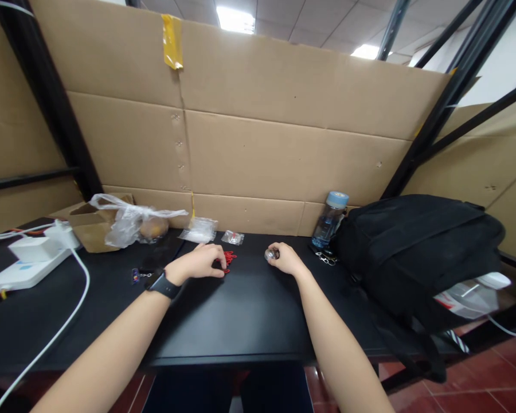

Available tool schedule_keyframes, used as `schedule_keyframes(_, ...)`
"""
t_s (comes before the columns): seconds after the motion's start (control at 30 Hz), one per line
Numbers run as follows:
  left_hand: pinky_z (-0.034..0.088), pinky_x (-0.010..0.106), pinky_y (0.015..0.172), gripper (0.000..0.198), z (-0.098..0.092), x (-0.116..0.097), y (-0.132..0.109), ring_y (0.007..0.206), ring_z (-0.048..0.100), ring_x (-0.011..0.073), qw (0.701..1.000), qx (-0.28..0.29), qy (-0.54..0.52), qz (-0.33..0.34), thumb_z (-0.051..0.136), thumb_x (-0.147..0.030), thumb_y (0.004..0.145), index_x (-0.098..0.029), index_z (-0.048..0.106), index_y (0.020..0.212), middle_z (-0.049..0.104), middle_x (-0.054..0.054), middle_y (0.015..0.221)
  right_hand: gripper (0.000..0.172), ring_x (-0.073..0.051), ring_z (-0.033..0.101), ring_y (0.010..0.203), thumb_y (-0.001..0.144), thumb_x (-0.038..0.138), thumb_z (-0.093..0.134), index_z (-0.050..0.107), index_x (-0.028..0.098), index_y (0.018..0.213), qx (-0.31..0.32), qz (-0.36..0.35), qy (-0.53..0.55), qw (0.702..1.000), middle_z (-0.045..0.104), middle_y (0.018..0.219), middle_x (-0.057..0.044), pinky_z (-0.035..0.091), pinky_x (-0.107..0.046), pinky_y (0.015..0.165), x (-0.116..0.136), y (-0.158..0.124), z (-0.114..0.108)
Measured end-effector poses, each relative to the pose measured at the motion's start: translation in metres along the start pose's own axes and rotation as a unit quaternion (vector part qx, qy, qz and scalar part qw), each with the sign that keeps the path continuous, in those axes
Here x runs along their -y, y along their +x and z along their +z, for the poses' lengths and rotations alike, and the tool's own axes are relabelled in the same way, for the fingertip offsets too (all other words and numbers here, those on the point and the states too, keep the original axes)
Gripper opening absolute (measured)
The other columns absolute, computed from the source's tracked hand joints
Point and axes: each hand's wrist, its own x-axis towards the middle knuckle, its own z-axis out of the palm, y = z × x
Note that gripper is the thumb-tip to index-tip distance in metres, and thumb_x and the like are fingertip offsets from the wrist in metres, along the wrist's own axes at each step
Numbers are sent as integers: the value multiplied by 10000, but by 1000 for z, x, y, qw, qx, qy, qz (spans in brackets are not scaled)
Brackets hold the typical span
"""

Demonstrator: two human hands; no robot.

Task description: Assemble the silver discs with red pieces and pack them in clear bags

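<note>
My left hand (203, 261) hovers at a small heap of red cords (229, 259), its fingers curved and the thumb apart from them. Part of the heap is hidden behind the fingers, so contact with it is unclear. A dark watch (162, 284) is on that wrist. To the right, my right hand (287, 259) grips a small round, clear and silvery object (270, 254) between thumb and fingers, just at the black tabletop (241, 321). What exactly this object is cannot be made out.
Behind the hands lie two small clear plastic packets (200, 230). A tied plastic bag (131, 221), cardboard box (95, 229) and white power strip (30, 272) stand left. At right are a water bottle (329, 221), keys (327, 259) and black backpack (413, 252). Cardboard panels (284, 155) rise behind.
</note>
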Motion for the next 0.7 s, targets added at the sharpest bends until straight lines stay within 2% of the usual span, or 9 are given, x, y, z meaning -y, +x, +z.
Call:
schedule_keyframes(0.07,375,323,930,116,6,-4,-10,1082,593,238,999,-15,37,-4,741,-313,804,-268,736,911,670,24,1068,326,-197,640,880,752,178,731,704,204,1076,0,-4,0,1000,669,993,-59,474,-272,818,-1,2,3)
schedule_keyframes(0.13,354,334,927,99,13,-7,-12,1094,574,235,998,-29,56,-5,739,-290,823,-265,729,919,656,20,1066,304,-201,644,878,770,189,721,704,206,1073,-10,-7,-2,1000,671,986,-62,478,-274,810,-3,3,6)
schedule_keyframes(0.27,356,322,872,36,22,-15,-8,1045,566,222,998,-28,64,3,713,-219,849,-252,710,863,653,11,1024,323,-216,650,914,769,205,735,701,214,1090,-22,-16,1,1000,674,1005,-68,483,-294,844,-6,6,10)
schedule_keyframes(0.43,364,313,839,101,22,-25,-7,960,569,211,996,-47,68,31,613,-168,905,-224,653,831,667,19,956,322,-202,653,875,757,175,744,701,203,1075,-21,-19,27,999,677,1000,-65,491,-298,821,-7,7,10)
schedule_keyframes(0.57,373,303,837,121,19,-27,-6,884,596,182,994,-102,14,38,506,-190,971,-222,595,896,687,3,918,351,-178,643,821,741,130,744,697,185,1085,-20,-15,52,998,675,1000,-62,497,-296,805,-8,7,7)
schedule_keyframes(0.7,377,310,887,90,18,-26,-1,864,635,166,987,-148,-42,36,530,-240,971,-232,620,968,716,-2,962,352,-174,636,799,726,108,745,712,179,1069,-17,-12,45,999,674,997,-66,502,-296,795,-9,7,5)
